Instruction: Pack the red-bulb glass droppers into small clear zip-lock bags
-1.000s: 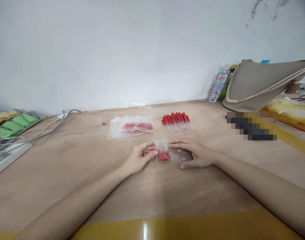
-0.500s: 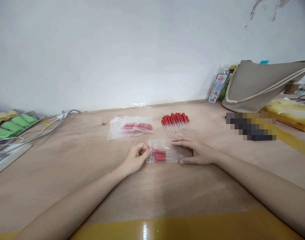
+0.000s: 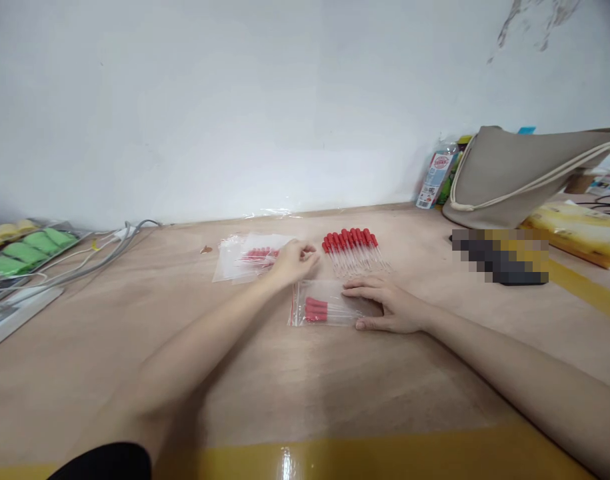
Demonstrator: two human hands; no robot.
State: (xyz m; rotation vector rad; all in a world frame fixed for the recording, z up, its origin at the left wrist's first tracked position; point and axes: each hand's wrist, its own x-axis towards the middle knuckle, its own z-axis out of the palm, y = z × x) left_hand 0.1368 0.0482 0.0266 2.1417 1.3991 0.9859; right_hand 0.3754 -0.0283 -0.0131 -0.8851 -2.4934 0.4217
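Note:
My right hand lies over the right end of a clear zip bag, its thumb and fingers spread across the bag's width. Inside that bag are several droppers with red bulbs to the left and thin clear stems. My left hand is raised just behind the bag, fingers loosely bent and apart, with nothing visible in them. It is close to a row of loose red-bulbed droppers on the table. Behind my left wrist lies a pile of clear bags, some with red droppers in them, partly covered by my hand.
On the right stand a grey drawstring bag, a labelled bottle and a yellow packet, near a pixelated dark object. Cables, a white power strip and a green-and-yellow pack lie left. A wall rises behind.
My left hand has let go of the zip bag's left end and moved up and away, toward the loose droppers. The right hand stays on the bag, which has shifted slightly left.

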